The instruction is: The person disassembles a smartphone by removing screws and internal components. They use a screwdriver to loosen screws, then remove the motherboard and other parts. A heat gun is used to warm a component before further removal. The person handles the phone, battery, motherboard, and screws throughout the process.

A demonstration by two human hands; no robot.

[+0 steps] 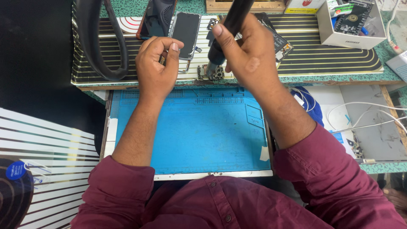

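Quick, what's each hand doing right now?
Left hand: closed; held item hidden.
Right hand: closed around thick black cylindrical tool, tip at small circuit board.

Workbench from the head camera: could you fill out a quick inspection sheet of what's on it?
Surface: blue mat in front, striped board behind.
Job's things: small circuit board under the tip of a black handheld tool.
Clutter: dark phone, white box of parts.
Hands: right hand grips the tool; left hand pinches something hidden beside the board.
Cables: white wires at right, black hose at left.
Surroundings: nothing seen.
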